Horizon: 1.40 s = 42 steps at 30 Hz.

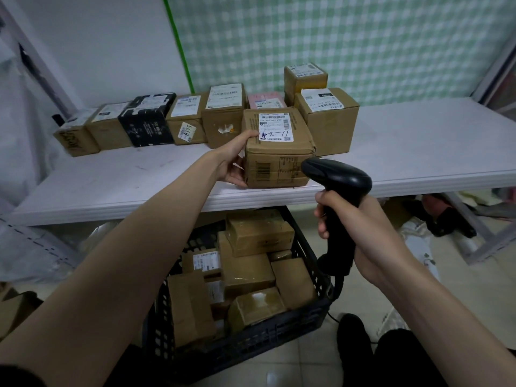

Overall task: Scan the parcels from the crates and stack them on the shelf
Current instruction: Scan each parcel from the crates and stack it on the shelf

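The left hand [233, 160] grips the parcel [277, 150] at the shelf's [418, 152] front edge, label up — likely for scanning; the right hand [354, 219] clasps the scanner [339, 185] above the crate [251, 339].

Left hand [233, 160] grips a parcel [277, 152] on the shelf [418, 152]; right hand [360, 236] holds scanner [339, 191].
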Motion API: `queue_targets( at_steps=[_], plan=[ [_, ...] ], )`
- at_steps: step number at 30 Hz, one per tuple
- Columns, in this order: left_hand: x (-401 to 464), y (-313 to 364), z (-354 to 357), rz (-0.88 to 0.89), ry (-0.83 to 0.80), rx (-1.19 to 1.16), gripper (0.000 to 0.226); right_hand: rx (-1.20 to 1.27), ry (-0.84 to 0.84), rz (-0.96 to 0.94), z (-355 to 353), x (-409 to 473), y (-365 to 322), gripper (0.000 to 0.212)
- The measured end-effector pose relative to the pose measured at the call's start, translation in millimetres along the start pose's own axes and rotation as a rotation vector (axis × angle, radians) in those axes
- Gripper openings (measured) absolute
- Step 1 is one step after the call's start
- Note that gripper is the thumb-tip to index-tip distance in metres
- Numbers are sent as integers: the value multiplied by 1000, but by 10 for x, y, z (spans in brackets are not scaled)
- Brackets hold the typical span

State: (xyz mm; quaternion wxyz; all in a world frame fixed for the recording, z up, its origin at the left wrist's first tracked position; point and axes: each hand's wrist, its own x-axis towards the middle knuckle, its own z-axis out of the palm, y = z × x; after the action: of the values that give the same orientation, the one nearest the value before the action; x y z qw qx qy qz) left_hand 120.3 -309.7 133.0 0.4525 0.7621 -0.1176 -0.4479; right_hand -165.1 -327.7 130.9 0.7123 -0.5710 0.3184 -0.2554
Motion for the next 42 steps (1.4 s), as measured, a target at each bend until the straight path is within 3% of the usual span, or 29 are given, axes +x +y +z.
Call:
queue_targets(
  at_steps=[5, 10, 16, 19, 33, 40, 42],
  plan=[
    [78, 19, 53, 180, 129, 102, 69, -3, -6, 2, -2, 12, 9, 9],
    [-28, -123, 30, 273, 55, 279, 92, -4, -6, -2, -8, 1, 4, 10],
    [-39, -283, 150, 475, 117, 286, 77, -8, -18, 3, -16, -38, 24, 11],
    [6, -263, 148, 487, 110, 287, 69, -4, -8, 6, -25, -53, 26, 12],
    [137, -285, 134, 505, 76, 374, 71, -17, -31, 16, -26, -59, 58, 10],
    [-227, -536, 125, 475, 262, 428, 68, -146, -107, 57, 16, -106, 209, 9],
    [-417, -727, 34, 449, 279, 424, 51, -183, -121, 71, 45, -143, 286, 8]
  ],
)
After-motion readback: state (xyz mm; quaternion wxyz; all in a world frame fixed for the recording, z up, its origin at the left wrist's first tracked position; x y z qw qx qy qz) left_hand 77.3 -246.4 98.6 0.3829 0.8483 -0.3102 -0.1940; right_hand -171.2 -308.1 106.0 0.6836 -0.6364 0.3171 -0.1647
